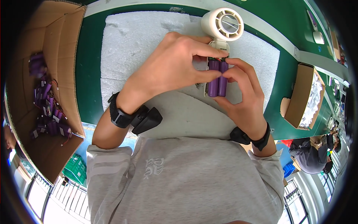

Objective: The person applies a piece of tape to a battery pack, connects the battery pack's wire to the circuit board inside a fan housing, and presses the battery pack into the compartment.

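A cream handheld fan [222, 24] with a round head lies above the foam sheet, its handle opened up. Two purple cylindrical cells form a battery pack [217, 83] lying in the handle, and a strip of green circuit board shows just above them. My left hand [175, 61] comes from the left, closed on the fan's handle, with the index finger near its neck and the thumb on the cells. From the right, my right hand [244, 87] is closed around the battery pack, thumb at its lower end. Its index fingertip is by the circuit board.
On the left stands a cardboard box [61, 44] with several purple battery packs [48, 97]. White foam sheets [138, 33] cover part of the green table [89, 63]. A smaller box [298, 95] of white pieces is at right. Another person [311, 153] sits beyond it.
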The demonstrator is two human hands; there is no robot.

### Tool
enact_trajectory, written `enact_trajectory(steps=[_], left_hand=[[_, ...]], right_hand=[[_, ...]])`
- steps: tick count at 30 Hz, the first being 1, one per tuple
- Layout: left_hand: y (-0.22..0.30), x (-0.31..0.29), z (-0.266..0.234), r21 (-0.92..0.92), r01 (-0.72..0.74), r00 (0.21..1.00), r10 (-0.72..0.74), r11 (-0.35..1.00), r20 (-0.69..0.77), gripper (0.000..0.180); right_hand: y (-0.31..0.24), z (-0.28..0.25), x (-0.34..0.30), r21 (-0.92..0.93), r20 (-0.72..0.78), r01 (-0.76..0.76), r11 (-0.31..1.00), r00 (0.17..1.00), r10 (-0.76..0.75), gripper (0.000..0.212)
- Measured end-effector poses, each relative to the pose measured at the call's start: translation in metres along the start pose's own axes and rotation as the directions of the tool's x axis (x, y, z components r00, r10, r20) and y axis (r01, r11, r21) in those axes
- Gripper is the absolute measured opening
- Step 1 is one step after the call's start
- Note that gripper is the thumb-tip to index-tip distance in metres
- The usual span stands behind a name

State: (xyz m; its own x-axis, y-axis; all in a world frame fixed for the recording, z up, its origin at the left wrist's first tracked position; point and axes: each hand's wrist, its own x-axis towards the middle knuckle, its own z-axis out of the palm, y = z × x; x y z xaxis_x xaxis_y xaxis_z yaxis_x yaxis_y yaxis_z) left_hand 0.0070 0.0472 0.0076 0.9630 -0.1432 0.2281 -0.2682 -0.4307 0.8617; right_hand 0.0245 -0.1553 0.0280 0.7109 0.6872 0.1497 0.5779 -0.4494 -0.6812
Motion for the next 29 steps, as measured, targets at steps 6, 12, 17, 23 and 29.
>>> enact_trajectory(steps=[6, 12, 17, 23, 29], left_hand=[[-0.009, 0.001, 0.000, -0.029, -0.048, 0.999, 0.048, 0.998, 0.006, 0.040], [-0.002, 0.003, 0.000, -0.097, 0.026, 1.000, -0.026, 0.995, 0.003, 0.043], [-0.002, 0.000, 0.005, -0.181, 0.078, 0.997, -0.078, 0.980, 0.006, 0.046], [0.015, 0.002, 0.006, -0.044, 0.095, 0.989, -0.090, 0.994, 0.116, 0.046], [0.008, 0.000, 0.007, -0.059, 0.003, 0.996, 0.002, 0.998, 0.092, 0.049]], right_hand=[[0.004, 0.005, 0.003, 0.121, -0.006, -0.041, 0.992, 0.999, 0.042, 0.057], [0.004, 0.002, 0.007, 0.048, 0.011, -0.025, 0.999, 1.000, 0.024, 0.058], [0.002, -0.003, 0.013, 0.235, -0.028, -0.060, 0.970, 0.997, 0.069, 0.051], [0.019, -0.001, 0.011, 0.140, -0.159, 0.018, 0.990, 0.987, 0.005, 0.027], [0.017, -0.010, 0.014, 0.120, 0.025, 0.001, 0.993, 1.000, -0.004, 0.014]])
